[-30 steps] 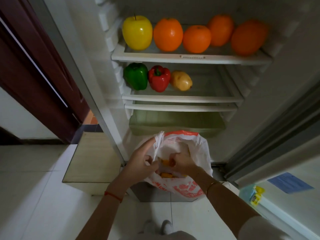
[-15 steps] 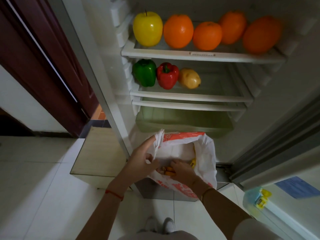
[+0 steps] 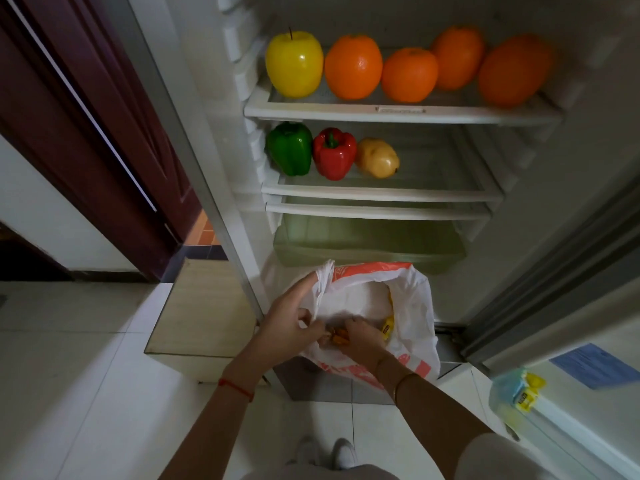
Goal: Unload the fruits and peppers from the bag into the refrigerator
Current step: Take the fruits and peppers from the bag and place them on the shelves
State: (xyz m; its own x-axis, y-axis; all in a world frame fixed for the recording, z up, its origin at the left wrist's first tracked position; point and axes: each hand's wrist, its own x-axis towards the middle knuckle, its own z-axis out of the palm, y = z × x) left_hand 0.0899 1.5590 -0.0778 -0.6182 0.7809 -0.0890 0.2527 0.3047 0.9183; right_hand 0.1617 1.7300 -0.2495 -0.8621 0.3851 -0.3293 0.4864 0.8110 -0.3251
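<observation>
A white plastic bag (image 3: 412, 306) with red print hangs open in front of the open refrigerator. My left hand (image 3: 291, 323) grips the bag's left handle and rim. My right hand (image 3: 363, 337) reaches inside the bag, its fingers curled on an orange item (image 3: 337, 339) that is mostly hidden. A yellow item (image 3: 388, 327) peeks out beside it. On the top shelf (image 3: 398, 110) sit a yellow apple (image 3: 294, 64) and several oranges (image 3: 353, 67). The shelf below holds a green pepper (image 3: 290, 148), a red pepper (image 3: 334, 154) and a yellowish fruit (image 3: 377, 157).
A clear crisper drawer (image 3: 367, 244) lies under the lower shelves. The fridge door (image 3: 571, 386) stands open at right, with a blue and yellow packet in its rack. A dark red door (image 3: 104, 133) is at left, a low wooden step (image 3: 204, 306) beside the fridge.
The camera has moved slightly closer and the view has shifted. My right hand has sunk deeper into the bag while my left keeps hold of the rim.
</observation>
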